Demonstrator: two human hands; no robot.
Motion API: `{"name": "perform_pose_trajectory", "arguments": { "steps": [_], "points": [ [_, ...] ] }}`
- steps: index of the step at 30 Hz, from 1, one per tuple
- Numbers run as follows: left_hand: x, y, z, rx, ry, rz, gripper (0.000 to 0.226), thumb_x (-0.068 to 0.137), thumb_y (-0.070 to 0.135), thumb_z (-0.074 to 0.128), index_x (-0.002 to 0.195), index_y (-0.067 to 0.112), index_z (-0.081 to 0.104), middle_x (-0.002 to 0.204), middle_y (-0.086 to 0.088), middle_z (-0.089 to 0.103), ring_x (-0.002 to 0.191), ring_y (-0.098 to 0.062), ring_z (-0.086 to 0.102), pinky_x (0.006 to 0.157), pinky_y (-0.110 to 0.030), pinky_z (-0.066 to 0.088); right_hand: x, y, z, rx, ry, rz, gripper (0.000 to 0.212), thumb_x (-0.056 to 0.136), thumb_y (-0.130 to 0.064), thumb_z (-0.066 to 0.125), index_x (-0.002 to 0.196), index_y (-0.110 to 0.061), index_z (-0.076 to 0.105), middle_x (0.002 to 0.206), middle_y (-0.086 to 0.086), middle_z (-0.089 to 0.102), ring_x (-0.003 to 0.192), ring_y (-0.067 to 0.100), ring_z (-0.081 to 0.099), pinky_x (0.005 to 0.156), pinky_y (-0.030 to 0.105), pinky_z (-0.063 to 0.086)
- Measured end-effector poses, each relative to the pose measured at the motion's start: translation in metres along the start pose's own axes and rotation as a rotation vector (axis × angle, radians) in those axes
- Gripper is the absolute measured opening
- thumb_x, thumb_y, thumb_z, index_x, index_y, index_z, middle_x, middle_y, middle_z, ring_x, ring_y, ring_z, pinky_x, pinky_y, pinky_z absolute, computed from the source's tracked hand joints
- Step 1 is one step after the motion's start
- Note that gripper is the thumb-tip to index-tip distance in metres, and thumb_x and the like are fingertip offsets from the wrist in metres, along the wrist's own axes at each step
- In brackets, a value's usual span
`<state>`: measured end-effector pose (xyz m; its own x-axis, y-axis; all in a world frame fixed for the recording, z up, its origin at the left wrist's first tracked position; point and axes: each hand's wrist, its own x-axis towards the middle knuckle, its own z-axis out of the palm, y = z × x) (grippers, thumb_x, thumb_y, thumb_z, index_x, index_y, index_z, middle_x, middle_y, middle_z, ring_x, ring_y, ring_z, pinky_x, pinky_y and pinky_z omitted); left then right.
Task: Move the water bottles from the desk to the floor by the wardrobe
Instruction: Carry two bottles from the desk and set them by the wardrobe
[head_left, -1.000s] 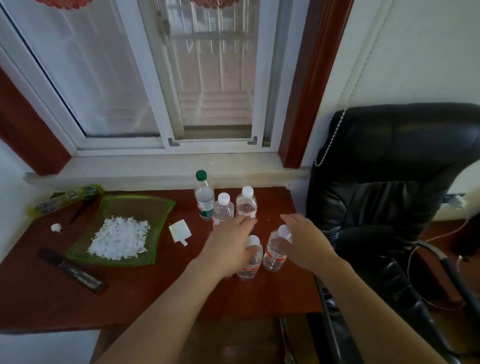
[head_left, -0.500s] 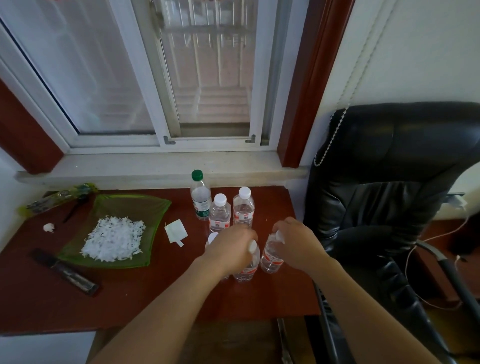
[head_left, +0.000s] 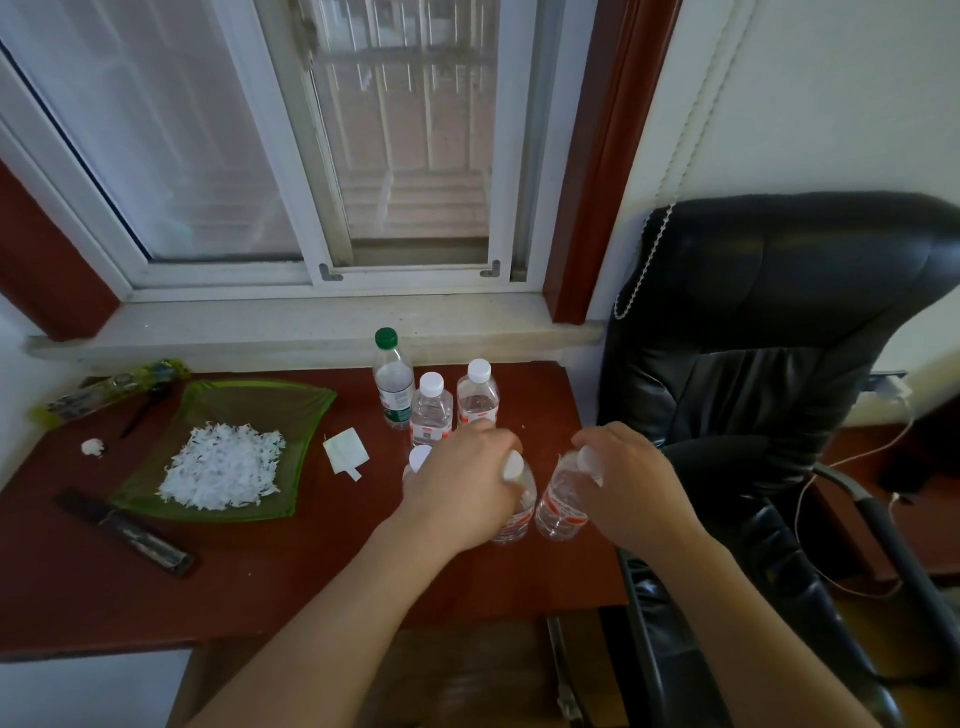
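Fingers (head_left: 493, 439) of the left hand (head_left: 460, 483) curl over the top of one water bottle (head_left: 519, 512); the right hand (head_left: 631, 480) grips the neighbouring bottle (head_left: 563, 499) likewise.

Taken from the front bottles (head_left: 560, 501), bare bench (head_left: 291, 587) lies open from 6 to 8 o'clock. Toward 9 o'clock lie a paper tag (head_left: 344, 451), a green dish (head_left: 270, 410) and, nearer the front edge, a dark tool (head_left: 130, 530), all low. At 12 o'clock three back bottles (head_left: 431, 410) stand close together before the windowsill (head_left: 260, 332). At 3 o'clock the black chair (head_left: 753, 405) stands just beside the bench edge.
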<state>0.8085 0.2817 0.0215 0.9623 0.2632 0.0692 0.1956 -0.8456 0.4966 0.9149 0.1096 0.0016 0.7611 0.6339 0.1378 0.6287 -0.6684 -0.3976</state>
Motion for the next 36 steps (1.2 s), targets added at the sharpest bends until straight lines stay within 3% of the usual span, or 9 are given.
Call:
{"name": "perform_pose_trajectory", "arguments": {
  "steps": [8,13,18,21,26,29,36],
  "points": [
    [-0.029,0.023,-0.015,-0.084,0.073,0.065,0.021,0.075,0.023,0.069,0.095,0.025,0.065,0.091,0.009,0.058,0.085,-0.01,0.054,0.075,-0.034,0.048,-0.053,-0.018,-0.043,-0.015,0.11,0.076,0.036,0.087,-0.024,0.068,0.122,-0.02,0.06,0.113,-0.003,0.062,0.096,0.007,0.052,0.078,0.022,0.039],
    [-0.049,0.032,-0.019,-0.078,0.089,0.125,0.024,0.073,0.024,0.072,0.096,0.029,0.067,0.093,0.013,0.06,0.085,-0.004,0.054,0.076,-0.03,0.049,-0.097,-0.032,-0.059,-0.056,0.178,0.222,0.04,0.085,-0.026,0.069,0.123,-0.022,0.059,0.112,-0.004,0.061,0.098,0.009,0.054,0.08,0.022,0.039],
    [-0.061,0.042,-0.023,-0.128,-0.009,0.246,0.019,0.075,0.022,0.066,0.09,0.033,0.064,0.086,0.015,0.057,0.08,0.0,0.052,0.067,-0.019,0.042,-0.143,-0.049,-0.065,-0.089,0.24,0.388,0.04,0.085,-0.026,0.068,0.124,-0.026,0.058,0.109,-0.008,0.061,0.092,0.004,0.048,0.069,0.009,0.029],
    [-0.068,0.049,-0.023,-0.133,-0.074,0.341,0.018,0.073,0.023,0.067,0.088,0.033,0.064,0.082,0.015,0.057,0.076,-0.001,0.053,0.063,-0.018,0.04,-0.171,-0.063,-0.067,-0.096,0.283,0.497,0.041,0.085,-0.029,0.069,0.124,-0.029,0.057,0.11,-0.011,0.059,0.094,0.003,0.048,0.073,0.013,0.032],
    [-0.084,0.067,-0.016,-0.171,-0.162,0.475,0.019,0.069,0.027,0.073,0.086,0.031,0.066,0.08,0.015,0.056,0.074,-0.001,0.054,0.061,-0.019,0.042,-0.225,-0.083,-0.074,-0.081,0.332,0.657,0.037,0.089,-0.031,0.066,0.124,-0.031,0.056,0.115,-0.012,0.058,0.103,0.009,0.052,0.082,0.022,0.041],
    [-0.098,0.085,-0.009,-0.179,-0.201,0.528,0.024,0.066,0.027,0.074,0.089,0.03,0.068,0.082,0.012,0.058,0.076,-0.005,0.055,0.067,-0.032,0.049,-0.257,-0.09,-0.079,-0.08,0.38,0.723,0.035,0.088,-0.031,0.066,0.122,-0.03,0.057,0.109,-0.013,0.057,0.099,0.009,0.051,0.081,0.024,0.044],
    [-0.137,0.148,0.018,-0.173,-0.279,0.701,0.025,0.066,0.025,0.074,0.091,0.027,0.07,0.085,0.01,0.061,0.078,-0.008,0.057,0.069,-0.032,0.05,-0.342,-0.091,-0.093,-0.127,0.484,0.863,0.034,0.086,-0.029,0.07,0.118,-0.029,0.06,0.095,-0.018,0.05,0.087,0.004,0.048,0.064,0.008,0.028]
  ]
}}
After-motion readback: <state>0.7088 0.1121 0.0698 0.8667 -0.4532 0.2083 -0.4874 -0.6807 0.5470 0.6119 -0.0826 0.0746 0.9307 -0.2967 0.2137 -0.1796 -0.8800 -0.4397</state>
